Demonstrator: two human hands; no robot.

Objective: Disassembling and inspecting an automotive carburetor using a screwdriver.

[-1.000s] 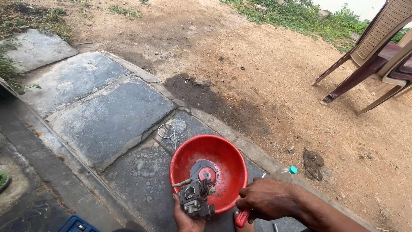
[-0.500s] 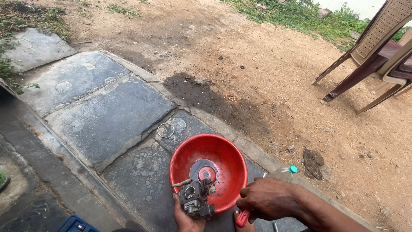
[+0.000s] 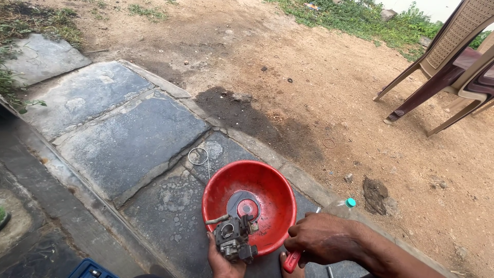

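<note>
A small engine part held over a red bowl on stone paving.

The grey metal engine part [image 3: 234, 238] is pinched in the grip of the left hand [image 3: 222, 260] at the 6 o'clock rim of the red bowl [image 3: 267, 191]. At 3 o'clock of it, the right hand [image 3: 321, 238] is pressed together around a red-handled tool [image 3: 290, 261]. A clear bottle [image 3: 342, 206] lies at 1 o'clock, a wire ring [image 3: 198, 156] at 11 o'clock on the stone slab [image 3: 128, 144].

The left hand [image 3: 222, 261] is cut off by the lower frame edge; only fingers beneath the grey metal carburettor [image 3: 234, 239] show. The right hand [image 3: 321, 238] hides most of the red-handled tool [image 3: 290, 261]; its tip cannot be made out. The clear plastic bottle with green cap [image 3: 343, 207] is largely covered. The blue case [image 3: 90, 270] and brown plastic chairs [image 3: 453, 62] run out of frame.
</note>
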